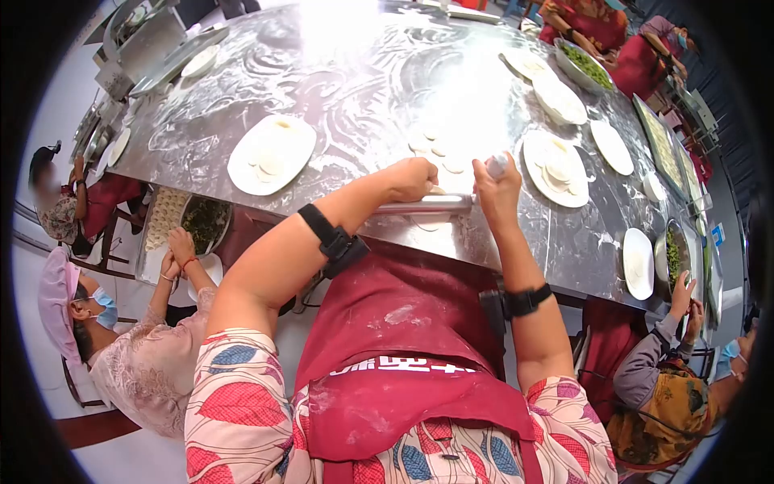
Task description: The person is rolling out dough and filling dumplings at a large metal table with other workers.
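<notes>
At the near table edge, my left hand (412, 180) has its fingers closed on the edge of a thin round dough wrapper (433, 225). Across that wrapper lies a shiny metal rolling pin (423, 206). My right hand (497, 194) is wrapped around a pale, rounded handle at the pin's right end; the fingers hide how the two join. Several small dough pieces (435, 148) lie just beyond my hands. To the right, a white plate (555, 192) holds stacked wrappers (558, 168). Another white plate (242, 165) with wrappers (268, 165) stands left.
Flour streaks the metal table (347, 105). More white plates (613, 149) and a bowl of green filling (584, 64) stand right. A co-worker (141, 355) sits close on my left beside a tray of dumplings (165, 218); another co-worker (669, 395) is on my right.
</notes>
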The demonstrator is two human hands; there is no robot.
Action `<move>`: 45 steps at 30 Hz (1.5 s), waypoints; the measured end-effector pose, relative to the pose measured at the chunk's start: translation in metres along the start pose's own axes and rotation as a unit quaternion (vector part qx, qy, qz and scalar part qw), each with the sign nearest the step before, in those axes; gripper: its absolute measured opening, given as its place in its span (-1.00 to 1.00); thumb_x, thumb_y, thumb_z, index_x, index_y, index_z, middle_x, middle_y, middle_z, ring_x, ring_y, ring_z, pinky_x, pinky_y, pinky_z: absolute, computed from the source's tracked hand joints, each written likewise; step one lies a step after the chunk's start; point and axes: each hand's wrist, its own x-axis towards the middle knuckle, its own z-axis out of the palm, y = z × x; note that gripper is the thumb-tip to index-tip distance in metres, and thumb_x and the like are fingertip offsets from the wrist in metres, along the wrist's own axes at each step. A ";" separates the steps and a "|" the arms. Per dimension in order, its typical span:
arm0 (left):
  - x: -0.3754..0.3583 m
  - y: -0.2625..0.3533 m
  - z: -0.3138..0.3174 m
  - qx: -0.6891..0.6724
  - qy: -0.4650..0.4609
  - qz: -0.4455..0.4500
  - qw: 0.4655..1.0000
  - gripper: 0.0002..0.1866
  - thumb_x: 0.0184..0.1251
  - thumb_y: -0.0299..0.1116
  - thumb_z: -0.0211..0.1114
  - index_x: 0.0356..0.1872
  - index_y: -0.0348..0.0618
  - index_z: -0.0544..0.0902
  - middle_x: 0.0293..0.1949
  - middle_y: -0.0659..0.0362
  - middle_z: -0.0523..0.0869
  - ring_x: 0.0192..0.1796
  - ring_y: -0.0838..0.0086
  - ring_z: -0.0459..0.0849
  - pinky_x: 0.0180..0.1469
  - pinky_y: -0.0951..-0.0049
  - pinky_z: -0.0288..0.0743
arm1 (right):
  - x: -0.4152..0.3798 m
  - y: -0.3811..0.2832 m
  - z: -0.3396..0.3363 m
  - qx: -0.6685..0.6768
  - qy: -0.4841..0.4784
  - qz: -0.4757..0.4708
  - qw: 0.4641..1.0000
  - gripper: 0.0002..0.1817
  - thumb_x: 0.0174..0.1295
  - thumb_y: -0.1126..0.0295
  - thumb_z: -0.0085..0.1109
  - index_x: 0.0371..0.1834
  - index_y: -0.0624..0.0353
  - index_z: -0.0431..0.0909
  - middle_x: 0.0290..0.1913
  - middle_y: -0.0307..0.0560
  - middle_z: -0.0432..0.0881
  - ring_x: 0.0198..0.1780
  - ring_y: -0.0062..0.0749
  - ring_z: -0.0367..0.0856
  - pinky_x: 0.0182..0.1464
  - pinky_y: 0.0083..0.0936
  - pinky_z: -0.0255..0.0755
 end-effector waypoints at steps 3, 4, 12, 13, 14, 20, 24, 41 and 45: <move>0.000 -0.001 -0.002 -0.003 -0.011 -0.022 1.000 -0.80 0.17 -0.39 0.24 -0.23 -0.27 0.64 -0.34 -0.01 0.70 -0.23 0.28 0.65 -0.14 0.32 0.48 | 0.004 -0.004 0.003 0.006 0.001 -0.004 1.000 -0.81 0.13 0.49 0.24 -0.37 0.28 0.38 -0.59 -0.22 0.51 -0.62 -0.59 0.46 -0.59 -0.59 0.34; 0.002 -0.010 0.005 0.015 -0.003 0.002 1.000 -0.77 0.17 -0.30 0.26 -0.26 -0.25 0.66 -0.36 -0.02 0.70 -0.26 0.26 0.65 -0.17 0.30 0.49 | -0.012 -0.012 -0.006 0.021 0.001 0.000 1.000 -0.82 0.13 0.50 0.24 -0.37 0.27 0.38 -0.59 -0.22 0.51 -0.62 -0.60 0.45 -0.59 -0.60 0.34; -0.010 0.002 0.027 0.017 0.067 0.048 0.996 -0.76 -0.02 -0.28 0.29 -0.38 -0.23 0.64 -0.37 -0.09 0.68 -0.23 0.05 0.66 -0.16 0.20 0.51 | -0.079 -0.021 -0.025 0.069 -0.008 0.046 0.997 -0.83 0.22 0.54 0.18 -0.37 0.14 0.34 -0.60 -0.24 0.47 -0.62 -0.64 0.46 -0.58 -0.68 0.31; -0.016 0.002 0.023 -0.019 0.076 0.053 0.996 -0.78 -0.01 -0.33 0.30 -0.34 -0.23 0.61 -0.40 -0.05 0.67 -0.26 0.15 0.66 -0.20 0.26 0.50 | -0.077 -0.020 -0.025 0.063 -0.012 0.043 0.997 -0.83 0.21 0.55 0.18 -0.38 0.14 0.34 -0.60 -0.24 0.47 -0.62 -0.64 0.46 -0.58 -0.68 0.31; -0.023 0.000 0.016 -0.055 0.066 0.050 0.995 -0.79 0.00 -0.37 0.29 -0.32 -0.22 0.60 -0.39 -0.01 0.66 -0.27 0.24 0.65 -0.20 0.31 0.50 | -0.074 -0.020 -0.025 0.057 -0.014 0.040 0.997 -0.82 0.21 0.56 0.18 -0.39 0.15 0.34 -0.60 -0.24 0.47 -0.62 -0.64 0.46 -0.57 -0.69 0.31; -0.084 -0.048 -0.054 -0.228 0.150 -0.040 0.961 -0.77 0.07 -0.51 0.22 -0.19 -0.25 0.58 -0.27 0.12 0.65 -0.20 0.46 0.58 -0.15 0.43 0.49 | -0.080 -0.020 -0.026 0.072 -0.025 0.021 0.997 -0.83 0.25 0.54 0.16 -0.37 0.14 0.33 -0.61 -0.22 0.46 -0.63 -0.62 0.45 -0.58 -0.67 0.30; -0.117 -0.090 -0.118 -0.197 0.220 -0.107 0.950 -0.78 0.17 -0.46 0.24 -0.16 -0.27 0.61 -0.29 0.16 0.66 -0.23 0.54 0.59 -0.18 0.51 0.48 | -0.077 -0.012 -0.026 0.064 -0.021 -0.005 0.998 -0.84 0.26 0.53 0.14 -0.36 0.14 0.32 -0.62 -0.21 0.46 -0.64 -0.61 0.45 -0.59 -0.66 0.31; -0.023 -0.030 -0.138 0.127 0.143 -0.036 0.981 -0.74 0.22 -0.36 0.28 -0.13 -0.28 0.61 -0.20 0.03 0.70 -0.12 0.29 0.65 -0.09 0.30 0.50 | -0.077 -0.020 -0.027 0.064 -0.014 0.009 0.998 -0.81 0.16 0.58 0.22 -0.43 0.15 0.36 -0.62 -0.30 0.44 -0.60 -0.69 0.44 -0.56 -0.68 0.30; 0.044 0.008 -0.058 0.144 0.052 0.074 0.985 -0.62 0.09 -0.50 0.31 0.01 -0.21 0.57 -0.02 -0.05 0.61 0.05 0.10 0.59 0.06 0.22 0.46 | -0.079 -0.015 -0.028 0.083 -0.016 0.031 0.996 -0.80 0.15 0.57 0.24 -0.43 0.14 0.36 -0.60 -0.33 0.45 -0.57 -0.73 0.42 -0.53 -0.69 0.31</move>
